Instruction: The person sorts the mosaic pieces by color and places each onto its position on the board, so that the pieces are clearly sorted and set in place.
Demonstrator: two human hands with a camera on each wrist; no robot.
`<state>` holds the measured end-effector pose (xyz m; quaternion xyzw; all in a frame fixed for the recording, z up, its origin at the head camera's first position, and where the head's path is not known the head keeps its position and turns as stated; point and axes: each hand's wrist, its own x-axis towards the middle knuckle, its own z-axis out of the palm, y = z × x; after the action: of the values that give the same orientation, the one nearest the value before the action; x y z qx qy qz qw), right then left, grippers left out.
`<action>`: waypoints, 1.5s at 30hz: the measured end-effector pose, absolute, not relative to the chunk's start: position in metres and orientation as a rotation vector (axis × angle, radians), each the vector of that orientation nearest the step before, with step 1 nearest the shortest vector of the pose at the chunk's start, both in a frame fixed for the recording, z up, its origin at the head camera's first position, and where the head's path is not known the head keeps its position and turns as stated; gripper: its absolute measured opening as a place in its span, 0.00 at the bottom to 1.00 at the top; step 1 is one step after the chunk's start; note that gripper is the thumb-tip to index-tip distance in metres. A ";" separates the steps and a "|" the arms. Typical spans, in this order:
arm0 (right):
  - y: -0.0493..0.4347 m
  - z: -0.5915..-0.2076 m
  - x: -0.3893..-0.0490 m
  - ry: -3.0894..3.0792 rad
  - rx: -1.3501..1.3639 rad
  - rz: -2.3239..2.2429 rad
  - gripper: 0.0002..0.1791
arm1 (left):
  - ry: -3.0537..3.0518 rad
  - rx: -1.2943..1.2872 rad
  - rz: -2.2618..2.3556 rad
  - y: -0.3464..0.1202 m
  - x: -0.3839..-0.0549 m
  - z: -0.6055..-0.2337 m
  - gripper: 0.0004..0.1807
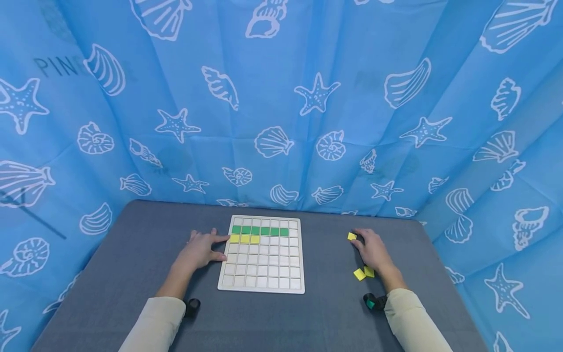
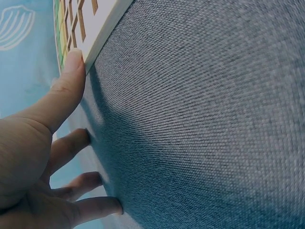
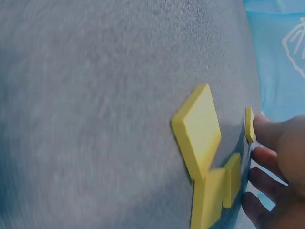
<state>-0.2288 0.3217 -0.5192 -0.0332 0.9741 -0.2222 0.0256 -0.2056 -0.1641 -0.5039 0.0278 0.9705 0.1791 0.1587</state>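
Observation:
A white gridded board (image 1: 262, 269) lies on the grey surface. Green tiles (image 1: 265, 231) fill most of one row, with three yellow tiles in the row below. At its left edge, my left hand (image 1: 199, 252) spreads its fingers, the index and thumb touching the rim. In the left wrist view, the thumb (image 2: 66, 86) presses on the frame (image 2: 97, 43) near a corner. Well right of the board, my right hand (image 1: 373, 248) pinches a yellow tile (image 1: 352, 235) between thumb and index finger. Loose yellow tiles (image 1: 359, 274) lie closer in, beside that wrist.
In the right wrist view, loose yellow tiles (image 3: 199, 126) lie close together, some touching. Dark wrist bands (image 1: 192, 307) sit at both cuffs. A blue curtain (image 1: 281, 107) with white shell prints stands behind and beside the grey table (image 1: 325, 313).

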 end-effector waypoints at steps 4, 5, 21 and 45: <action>0.317 -0.521 -0.229 3.046 -0.014 -0.671 0.19 | 2.773 0.081 0.508 -0.164 -0.206 -0.505 0.38; 0.316 -0.521 -0.228 3.048 0.006 -0.668 0.18 | 2.771 0.079 0.507 -0.164 -0.206 -0.505 0.38; 0.299 -0.509 -0.223 3.108 0.037 -0.821 0.06 | 2.784 0.088 0.514 -0.165 -0.206 -0.504 0.38; 0.250 -0.505 -0.217 3.031 -0.022 -1.136 0.07 | 2.778 0.063 0.519 -0.165 -0.208 -0.507 0.39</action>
<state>-0.2170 0.2497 -0.5051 -0.0069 0.9353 -0.3505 -0.0475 -0.2081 -0.1647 -0.5070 0.0220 0.9706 0.1813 0.1566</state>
